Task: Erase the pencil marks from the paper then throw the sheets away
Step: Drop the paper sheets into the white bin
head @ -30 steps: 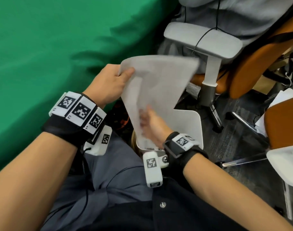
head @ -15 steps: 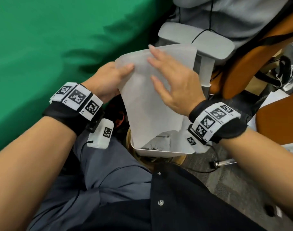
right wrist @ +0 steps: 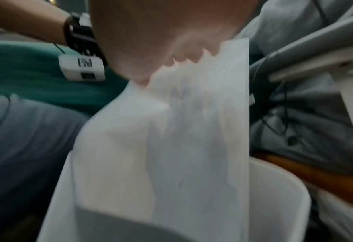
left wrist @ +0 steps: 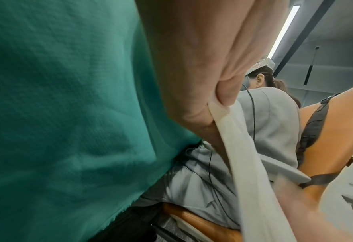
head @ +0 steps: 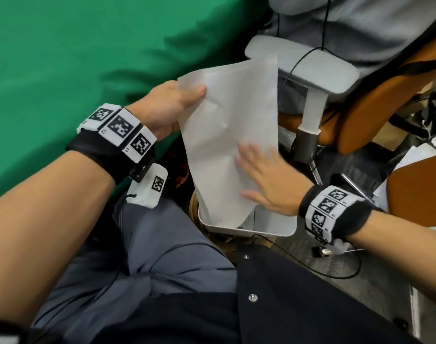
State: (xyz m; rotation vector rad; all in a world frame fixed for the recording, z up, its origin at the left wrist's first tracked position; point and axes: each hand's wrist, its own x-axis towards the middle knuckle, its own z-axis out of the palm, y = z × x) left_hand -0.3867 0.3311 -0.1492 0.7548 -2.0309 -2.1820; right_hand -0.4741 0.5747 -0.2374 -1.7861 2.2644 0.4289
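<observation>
Head view: the left hand [head: 167, 108] pinches the upper left corner of the paper [head: 227, 135] between thumb and curled fingers, holding the sheet nearly upright above the white bin [head: 249, 230]. The paper's lower end dips inside the bin's rim. The right hand [head: 269, 184] lies flat against the sheet's lower right face with fingers extended and spread, gripping nothing.

Left wrist view: thumb and fingers [left wrist: 229, 96] clamp the paper's edge [left wrist: 252, 163], which runs diagonally downward.

Right wrist view: the picture is blurred; the paper [right wrist: 181, 147] appears to hang into the bin [right wrist: 279, 204], the fingertips [right wrist: 184, 55] seemingly on its upper part.

The green cloth [head: 75, 58] lies to the left. A neighbouring orange chair [head: 385, 100] with a grey armrest [head: 303, 63] stands just behind the paper.
</observation>
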